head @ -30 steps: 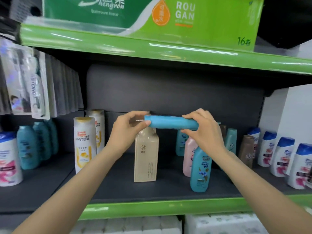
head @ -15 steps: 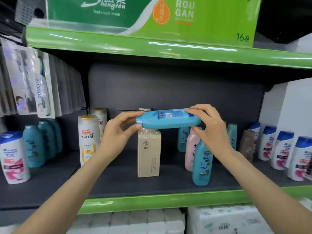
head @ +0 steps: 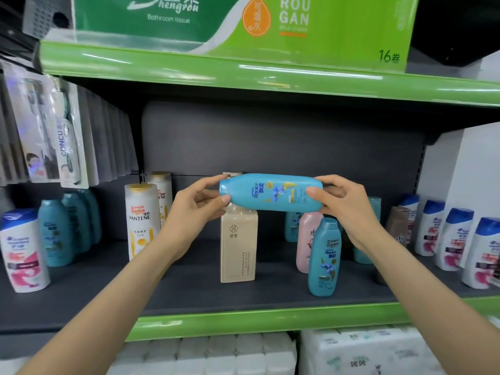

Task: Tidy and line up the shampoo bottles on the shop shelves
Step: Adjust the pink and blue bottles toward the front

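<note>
The dark shelf with its green front lip carries standing bottles: white Pantene bottles to the left, a cream square bottle at the middle, an upright teal bottle to the right. Above them, clear of the shelf, the teal Rejoice bottle lies sideways in the air, label forward. The left hand pinches its cap end; the right hand wraps its base. It looks like smooth, stiff plastic, probably moderately heavy if full and a little slippery, so the wide body is the safer place to hold than the narrow cap.
</note>
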The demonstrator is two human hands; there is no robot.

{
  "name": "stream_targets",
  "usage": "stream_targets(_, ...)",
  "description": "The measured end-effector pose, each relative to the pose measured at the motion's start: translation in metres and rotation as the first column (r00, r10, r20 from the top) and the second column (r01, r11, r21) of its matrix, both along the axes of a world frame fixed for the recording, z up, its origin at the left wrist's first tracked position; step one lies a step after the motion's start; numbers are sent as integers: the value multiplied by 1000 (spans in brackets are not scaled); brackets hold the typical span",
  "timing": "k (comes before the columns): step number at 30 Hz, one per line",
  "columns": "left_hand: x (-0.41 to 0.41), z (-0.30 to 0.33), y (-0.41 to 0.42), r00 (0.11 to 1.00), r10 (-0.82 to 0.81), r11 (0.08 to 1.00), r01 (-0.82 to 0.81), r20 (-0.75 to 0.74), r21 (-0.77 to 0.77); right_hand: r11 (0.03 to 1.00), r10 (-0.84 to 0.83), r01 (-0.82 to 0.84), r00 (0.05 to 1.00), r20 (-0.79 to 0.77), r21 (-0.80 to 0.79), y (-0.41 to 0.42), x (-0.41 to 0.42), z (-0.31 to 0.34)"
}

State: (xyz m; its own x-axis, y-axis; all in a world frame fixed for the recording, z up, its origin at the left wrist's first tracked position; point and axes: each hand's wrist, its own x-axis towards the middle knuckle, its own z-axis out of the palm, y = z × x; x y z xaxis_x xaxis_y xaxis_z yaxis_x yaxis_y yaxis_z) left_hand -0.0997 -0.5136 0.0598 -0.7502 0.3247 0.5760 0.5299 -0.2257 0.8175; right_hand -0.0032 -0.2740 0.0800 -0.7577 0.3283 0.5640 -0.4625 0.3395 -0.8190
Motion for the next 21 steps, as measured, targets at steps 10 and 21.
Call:
stream_targets(10, 7, 12, 22, 989, -79, 997, 78, 123, 17, 987, -63, 103, 952, 299, -120, 6, -4, 8)
stream_targets(21, 10, 41, 62, 964, 206, 976, -214, -169, -29, 985, -135, 110, 971, 195, 135, 50, -22, 17)
